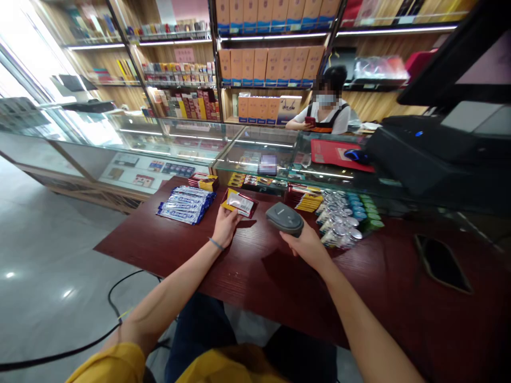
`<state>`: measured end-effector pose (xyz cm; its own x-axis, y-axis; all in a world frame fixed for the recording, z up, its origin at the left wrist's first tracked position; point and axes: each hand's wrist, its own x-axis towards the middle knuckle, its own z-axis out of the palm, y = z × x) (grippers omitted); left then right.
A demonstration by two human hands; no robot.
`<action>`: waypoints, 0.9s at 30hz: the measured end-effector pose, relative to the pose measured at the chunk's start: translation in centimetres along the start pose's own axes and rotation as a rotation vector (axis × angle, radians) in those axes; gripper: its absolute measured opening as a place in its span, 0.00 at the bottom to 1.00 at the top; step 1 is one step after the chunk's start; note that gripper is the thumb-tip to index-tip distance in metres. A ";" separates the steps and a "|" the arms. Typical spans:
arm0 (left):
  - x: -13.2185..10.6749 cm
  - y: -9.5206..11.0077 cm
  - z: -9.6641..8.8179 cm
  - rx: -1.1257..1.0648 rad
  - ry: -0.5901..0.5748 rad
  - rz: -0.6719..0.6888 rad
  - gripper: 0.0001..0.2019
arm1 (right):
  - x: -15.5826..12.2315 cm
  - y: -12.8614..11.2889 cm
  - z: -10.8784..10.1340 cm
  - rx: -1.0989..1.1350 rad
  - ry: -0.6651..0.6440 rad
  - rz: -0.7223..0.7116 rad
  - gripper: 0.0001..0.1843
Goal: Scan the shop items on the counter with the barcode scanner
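My left hand (224,225) grips a flat red and yellow carton (239,202) with a white barcode label, held just above the dark red wooden counter (255,271). My right hand (307,246) is closed round a grey handheld barcode scanner (285,218), whose head points left toward the carton. The scanner and the carton are a short gap apart.
Blue cartons (184,204) lie stacked to the left, red and yellow packs (204,182) behind them, wrapped silver and green goods (345,218) to the right. A black phone (441,263) lies far right. A glass display case (191,143) stands behind; a person (325,111) sits beyond it.
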<state>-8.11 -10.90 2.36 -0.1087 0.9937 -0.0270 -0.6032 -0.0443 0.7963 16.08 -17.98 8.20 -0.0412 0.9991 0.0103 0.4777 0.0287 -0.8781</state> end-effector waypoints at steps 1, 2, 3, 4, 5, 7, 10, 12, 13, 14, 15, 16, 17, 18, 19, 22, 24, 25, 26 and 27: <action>-0.1 0.0 0.2 0.039 -0.015 0.024 0.21 | 0.0 -0.1 -0.3 0.042 0.000 0.011 0.25; -0.2 0.1 0.4 0.082 -0.029 0.049 0.22 | 0.1 -0.1 -0.6 0.079 0.005 0.013 0.24; -0.2 0.2 0.6 0.130 -0.044 0.076 0.23 | 0.1 -0.2 -1.0 0.112 0.013 0.010 0.22; -0.2 0.4 0.8 0.182 -0.058 0.104 0.24 | 0.1 -0.3 -1.4 0.144 0.028 0.003 0.19; 0.0 0.5 1.0 0.239 -0.069 0.131 0.24 | 0.1 -0.5 -1.8 0.179 0.049 -0.004 0.17; 0.4 0.9 1.6 0.368 -0.081 0.167 0.23 | 0.0 -0.8 -2.7 0.254 0.087 -0.019 0.14; 1.2 1.4 2.8 0.587 -0.085 0.215 0.16 | -0.2 -1.2 -4.3 0.334 0.149 -0.060 0.16; 1.7 1.6 4.1 0.766 -0.107 0.330 0.11 | -0.3 -1.3 -5.4 0.379 0.191 -0.081 0.17; 1.8 1.6 4.9 0.872 -0.127 0.412 0.10 | -0.4 -1.3 -5.9 0.407 0.215 -0.088 0.16; 1.9 1.5 5.7 0.987 -0.155 0.503 0.09 | -0.4 -1.2 -6.4 0.435 0.240 -0.094 0.15; 1.9 1.3 6.7 1.100 -0.195 0.597 0.09 | -0.5 -1.1 -6.9 0.456 0.265 -0.100 0.15; 2.0 1.0 7.7 1.202 -0.247 0.690 0.09 | -0.5 -1.0 -7.3 0.474 0.289 -0.106 0.15; 2.0 0.6 8.7 1.292 -0.314 0.779 0.10 | -0.6 -1.0 -7.6 0.489 0.308 -0.112 0.15; 2.2 0.1 9.8 1.365 -0.392 0.862 0.10 | -0.6 -0.9 -8.0 0.503 0.325 -0.115 0.15; 2.3 -0.4 10.8 1.424 -0.467 0.937 0.11 | -0.7 -0.9 -8.2 0.519 0.340 -0.116 0.15; 3.0 -2.2 13.5 1.554 -0.626 1.085 0.12 | -0.9 -1.1 -8.7 0.571 0.375 -0.108 0.15; 3.5 -3.4 14.9 1.619 -0.674 1.118 0.12 | -1.0 -1.2 -8.9 0.596 0.387 -0.096 0.15; 3.7 -4.0 15.4 1.646 -0.688 1.119 0.11 | -1.0 -1.3 -9.0 0.606 0.389 -0.090 0.14; 3.8 -4.5 15.9 1.670 -0.698 1.113 0.11 | -1.0 -1.4 -9.1 0.614 0.391 -0.086 0.14; 4.0 -5.1 16.2 1.689 -0.703 1.105 0.12 | -1.0 -1.4 -9.1 0.621 0.394 -0.083 0.13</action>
<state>7.34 -5.06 8.04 0.6473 0.5118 0.5648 0.6346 -0.7724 -0.0274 23.46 -18.73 13.78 0.3178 0.9350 0.1573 -0.1023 0.1987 -0.9747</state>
